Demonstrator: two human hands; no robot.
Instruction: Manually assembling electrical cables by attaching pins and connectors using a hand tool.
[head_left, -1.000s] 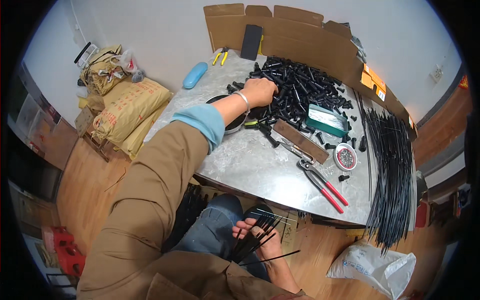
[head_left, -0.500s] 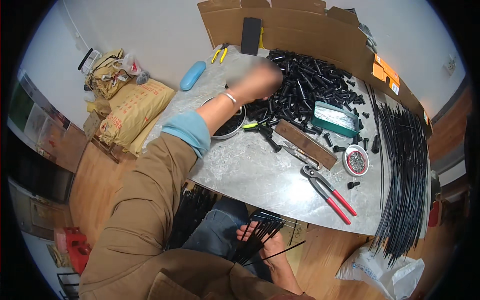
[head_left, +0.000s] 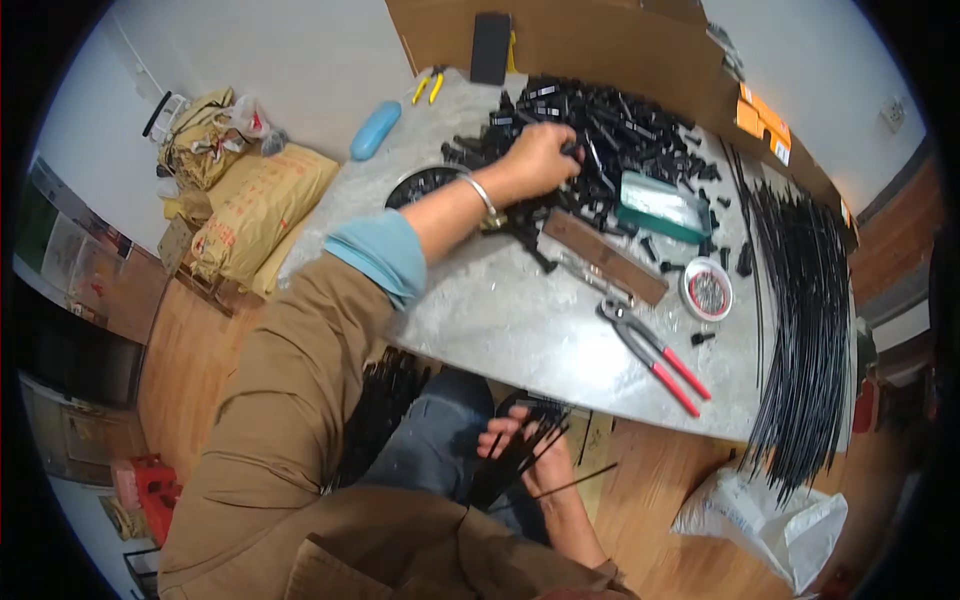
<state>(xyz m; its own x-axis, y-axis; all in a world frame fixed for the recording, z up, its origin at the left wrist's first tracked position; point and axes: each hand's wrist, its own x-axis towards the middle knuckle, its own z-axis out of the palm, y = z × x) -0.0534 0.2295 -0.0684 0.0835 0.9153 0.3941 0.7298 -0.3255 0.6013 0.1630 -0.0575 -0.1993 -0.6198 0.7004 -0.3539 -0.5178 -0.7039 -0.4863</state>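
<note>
My left hand (head_left: 540, 162) reaches over a heap of black bolt-like parts (head_left: 620, 120) on the metal table. Its fingers are closed on one small black part (head_left: 571, 150), mostly hidden by them. A silver bangle circles that wrist, above a round bowl (head_left: 425, 182) of dark pieces. Below the table's front edge, over my lap, my right hand (head_left: 548, 462) holds a bundle of thin black rods (head_left: 515, 462), its fingers partly curled around them. One rod sticks out to the right.
Red-handled pincers (head_left: 655, 355), a brown block (head_left: 605, 255), a green box (head_left: 665, 207) and a small white bowl (head_left: 706, 290) of metal bits lie on the table. Long black rods (head_left: 800, 330) overhang its right edge. Cardboard (head_left: 590, 40) walls the back.
My left hand has shifted right across the heap and now pinches a black part. My right hand stays low with the rods, its fingers slightly more raised. The view has tilted downward a little.
</note>
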